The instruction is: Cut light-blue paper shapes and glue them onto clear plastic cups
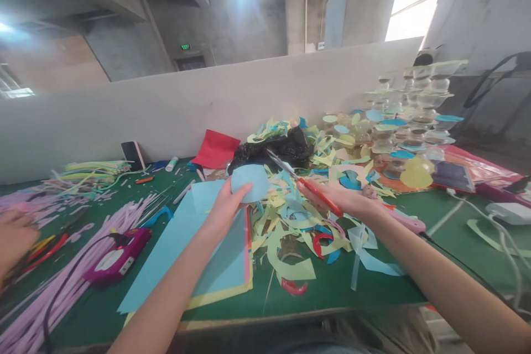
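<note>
Left hand (229,203) has the blue paper (251,177) pinched at one side, up over the tabletop (323,298); right hand (332,198) is wrapped round the scissors (318,194). Paper's probably light, bendy and easy to crease, so I'd pinch the rim gently.

My bare forearms (180,274) reach forward, angled inward; my left hand (228,203) pinches, thumb (243,192) uppermost, while my right hand (338,197) grips, its fingers (306,192) partly hidden.

Light-blue paper piece (254,175), red scissor handles (320,195) (green tabletop (327,294)).
</note>
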A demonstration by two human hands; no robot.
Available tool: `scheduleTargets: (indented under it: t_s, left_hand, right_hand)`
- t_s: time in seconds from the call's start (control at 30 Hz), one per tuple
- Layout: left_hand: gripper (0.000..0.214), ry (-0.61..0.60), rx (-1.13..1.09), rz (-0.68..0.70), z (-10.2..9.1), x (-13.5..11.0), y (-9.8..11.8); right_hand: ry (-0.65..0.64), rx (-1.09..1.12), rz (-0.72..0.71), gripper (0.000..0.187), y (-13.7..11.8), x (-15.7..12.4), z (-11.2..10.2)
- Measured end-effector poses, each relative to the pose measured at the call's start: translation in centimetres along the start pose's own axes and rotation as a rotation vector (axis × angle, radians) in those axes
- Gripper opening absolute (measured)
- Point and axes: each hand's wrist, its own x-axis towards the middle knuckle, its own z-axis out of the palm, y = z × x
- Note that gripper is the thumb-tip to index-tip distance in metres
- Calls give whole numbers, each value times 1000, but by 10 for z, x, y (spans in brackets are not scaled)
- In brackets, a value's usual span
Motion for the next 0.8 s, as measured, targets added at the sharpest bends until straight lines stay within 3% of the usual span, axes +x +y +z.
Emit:
scheduleTargets:
  t_s: [0.4,0.8]
  left_hand:
    - [62,43,-123,17,11,1,-4]
    - [63,-43,-100,77,15,1,-10]
  right_hand:
    - [-146,-50,-154,41,-12,-5,7]
    - [-239,33,-86,37,9,0,-9]
